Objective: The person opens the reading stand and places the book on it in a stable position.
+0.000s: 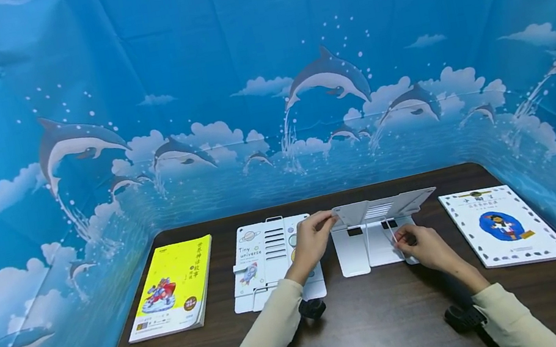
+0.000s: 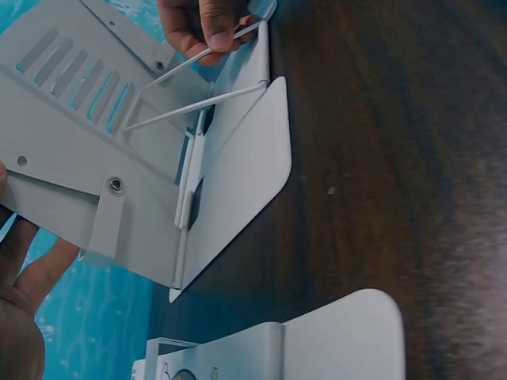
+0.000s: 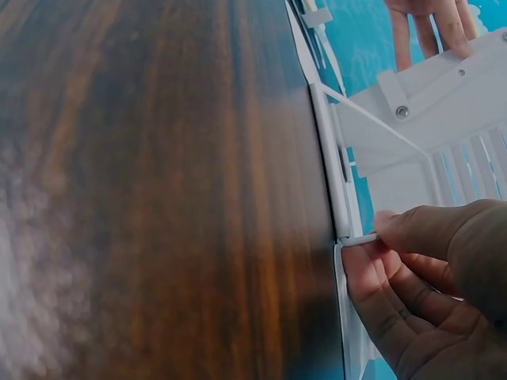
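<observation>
A white metal book stand (image 1: 352, 258) sits on the table with its slotted back panel (image 2: 71, 95) tilted up from the flat base. My left hand (image 1: 312, 243) grips the panel's upper left corner, the thumb on one face and fingers behind. At the stand's right side, my right hand (image 1: 426, 245) pinches the wire support leg (image 2: 198, 107) between thumb and fingers, low down near the base. In the right wrist view the pinched end of the wire (image 3: 363, 239) is close to the base's edge.
A second white stand, folded flat and printed "Tiny universe" (image 1: 250, 253), lies left of the raised one. A yellow book (image 1: 172, 285) lies at the far left and a white book (image 1: 508, 244) at the right. Dolphin-printed blue cloth (image 1: 261, 77) surrounds the dark wooden table (image 1: 367, 331).
</observation>
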A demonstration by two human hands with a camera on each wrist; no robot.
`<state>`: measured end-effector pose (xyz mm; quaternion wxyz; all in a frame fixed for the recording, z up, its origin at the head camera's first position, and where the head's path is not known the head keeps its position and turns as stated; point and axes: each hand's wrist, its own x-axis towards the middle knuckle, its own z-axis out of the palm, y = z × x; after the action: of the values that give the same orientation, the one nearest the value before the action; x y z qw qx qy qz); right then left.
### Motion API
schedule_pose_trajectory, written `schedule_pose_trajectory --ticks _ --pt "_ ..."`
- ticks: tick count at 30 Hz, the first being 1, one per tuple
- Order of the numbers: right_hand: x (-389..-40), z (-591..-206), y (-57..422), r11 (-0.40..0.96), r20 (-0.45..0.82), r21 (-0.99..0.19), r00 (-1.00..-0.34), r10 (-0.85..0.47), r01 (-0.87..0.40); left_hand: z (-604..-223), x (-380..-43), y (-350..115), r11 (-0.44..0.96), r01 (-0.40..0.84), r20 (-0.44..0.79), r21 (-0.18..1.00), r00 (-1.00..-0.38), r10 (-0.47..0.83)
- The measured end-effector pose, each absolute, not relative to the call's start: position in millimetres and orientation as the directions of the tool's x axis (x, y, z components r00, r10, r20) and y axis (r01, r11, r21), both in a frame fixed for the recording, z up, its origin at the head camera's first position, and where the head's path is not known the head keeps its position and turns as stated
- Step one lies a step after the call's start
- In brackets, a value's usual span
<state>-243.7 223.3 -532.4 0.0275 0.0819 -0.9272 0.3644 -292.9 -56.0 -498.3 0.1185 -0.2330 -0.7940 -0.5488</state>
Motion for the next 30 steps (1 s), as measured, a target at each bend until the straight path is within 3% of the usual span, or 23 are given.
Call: schedule_pose_trajectory --ticks 14,19,25,30 --pt "-239.5 -534.9 227.3 0.690 0.090 -0.711 -0.991 -0.101 -0.136 -504.5 -287.5 -55.3 0.302 0.474 0.415 0.827 -0.877 0.241" --pt "-234.4 -526.1 238.2 0.586 0.130 -0.807 -0.990 0.061 -0.070 -506.9 -286.5 -56.7 0.281 0.471 0.415 0.836 -0.878 0.237" --pt "-230.4 -504.5 253.1 0.438 0.262 -0.896 -0.885 0.385 -0.074 -504.9 -287.6 -56.4 0.255 0.476 0.415 0.842 -0.872 0.258" --pt "-230.3 -489.5 257.8 0.415 0.432 -0.871 -0.814 0.389 -0.264 -504.0 -291.0 -57.4 0.257 0.464 0.402 0.848 -0.878 0.261"
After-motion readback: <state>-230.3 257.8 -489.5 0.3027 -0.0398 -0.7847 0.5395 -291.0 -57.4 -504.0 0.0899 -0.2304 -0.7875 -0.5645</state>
